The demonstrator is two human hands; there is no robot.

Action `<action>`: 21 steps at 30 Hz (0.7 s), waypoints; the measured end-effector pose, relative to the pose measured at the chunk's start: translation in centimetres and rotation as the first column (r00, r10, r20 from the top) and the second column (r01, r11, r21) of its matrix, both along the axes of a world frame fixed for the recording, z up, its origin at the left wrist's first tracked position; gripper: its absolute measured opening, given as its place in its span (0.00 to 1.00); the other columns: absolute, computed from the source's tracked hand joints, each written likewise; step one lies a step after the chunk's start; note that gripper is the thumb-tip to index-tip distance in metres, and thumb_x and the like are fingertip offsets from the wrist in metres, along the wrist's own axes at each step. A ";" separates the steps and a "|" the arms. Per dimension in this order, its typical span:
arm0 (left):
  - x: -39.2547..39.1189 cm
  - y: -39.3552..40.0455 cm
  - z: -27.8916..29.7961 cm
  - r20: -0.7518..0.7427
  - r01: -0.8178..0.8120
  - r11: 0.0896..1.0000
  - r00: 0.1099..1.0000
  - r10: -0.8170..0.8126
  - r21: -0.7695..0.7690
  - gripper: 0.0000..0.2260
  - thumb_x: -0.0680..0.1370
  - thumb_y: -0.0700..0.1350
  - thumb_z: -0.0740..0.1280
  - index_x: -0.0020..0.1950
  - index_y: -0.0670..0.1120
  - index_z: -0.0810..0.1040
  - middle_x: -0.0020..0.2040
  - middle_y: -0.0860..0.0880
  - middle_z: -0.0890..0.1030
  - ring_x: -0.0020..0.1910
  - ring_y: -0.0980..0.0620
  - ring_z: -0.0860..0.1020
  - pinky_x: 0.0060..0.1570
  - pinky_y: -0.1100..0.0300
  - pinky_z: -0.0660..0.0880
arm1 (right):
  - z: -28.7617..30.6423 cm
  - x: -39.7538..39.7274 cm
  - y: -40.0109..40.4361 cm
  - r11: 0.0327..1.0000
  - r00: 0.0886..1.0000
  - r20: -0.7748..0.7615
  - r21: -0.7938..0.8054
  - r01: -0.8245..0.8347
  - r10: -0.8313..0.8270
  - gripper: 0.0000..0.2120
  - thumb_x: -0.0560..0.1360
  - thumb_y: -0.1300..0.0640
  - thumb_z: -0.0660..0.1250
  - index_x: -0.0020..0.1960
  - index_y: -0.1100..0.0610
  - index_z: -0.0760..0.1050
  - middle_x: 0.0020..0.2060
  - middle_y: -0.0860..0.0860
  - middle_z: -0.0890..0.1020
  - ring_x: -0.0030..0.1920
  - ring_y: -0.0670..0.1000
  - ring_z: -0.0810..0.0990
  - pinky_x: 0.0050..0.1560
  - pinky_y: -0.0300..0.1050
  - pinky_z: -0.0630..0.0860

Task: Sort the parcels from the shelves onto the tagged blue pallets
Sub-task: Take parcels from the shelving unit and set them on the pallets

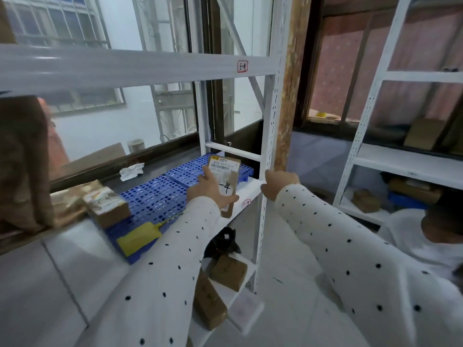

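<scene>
My left hand (211, 190) grips a small brown cardboard parcel (225, 171) with a white label and a handwritten "-4", held upright through the white shelf unit (269, 116) above the far blue pallet (185, 169). My right hand (279, 184) holds the shelf's front upright where the shelf board meets it. A nearer blue pallet (152, 201) carries a yellow tag (139, 237) and one labelled brown parcel (107, 206) at its left end. Two more brown parcels (229, 271) lie on the lower shelf below my arms.
A second white shelf unit (375, 156) with brown boxes stands at the right. Another person in white (431, 231) crouches at the far right. A window sill with crumpled white paper (131, 171) runs behind the pallets. A large brown box (22, 159) fills the left edge.
</scene>
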State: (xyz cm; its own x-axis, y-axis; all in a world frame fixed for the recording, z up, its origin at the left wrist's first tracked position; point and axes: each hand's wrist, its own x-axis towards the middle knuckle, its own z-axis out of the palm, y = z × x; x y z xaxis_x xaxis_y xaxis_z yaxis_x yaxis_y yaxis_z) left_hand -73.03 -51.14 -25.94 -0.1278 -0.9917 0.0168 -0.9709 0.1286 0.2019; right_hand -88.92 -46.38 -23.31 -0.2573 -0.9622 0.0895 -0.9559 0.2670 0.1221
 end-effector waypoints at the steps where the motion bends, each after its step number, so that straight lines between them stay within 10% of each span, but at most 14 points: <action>1: -0.3 -1.4 0.0 0.015 -0.002 1.000 1.000 0.002 0.000 0.54 0.68 0.71 0.65 0.77 0.44 0.37 0.75 0.43 0.59 0.68 0.41 0.69 0.60 0.47 0.70 | 0.1 -0.2 -1.3 1.000 1.000 -0.013 0.004 -0.015 0.015 0.13 0.80 0.54 0.54 0.62 0.57 0.68 0.47 0.53 0.78 0.44 0.54 0.77 0.43 0.44 0.68; 21: -4.2 -19.2 -1.6 0.006 -0.250 0.968 0.968 0.250 -0.009 0.55 0.69 0.70 0.64 0.77 0.41 0.36 0.75 0.41 0.57 0.67 0.41 0.70 0.57 0.49 0.71 | -1.9 -2.9 -22.7 0.957 0.945 -0.165 0.126 -0.263 0.281 0.15 0.82 0.54 0.55 0.65 0.57 0.68 0.59 0.52 0.76 0.58 0.55 0.77 0.49 0.45 0.71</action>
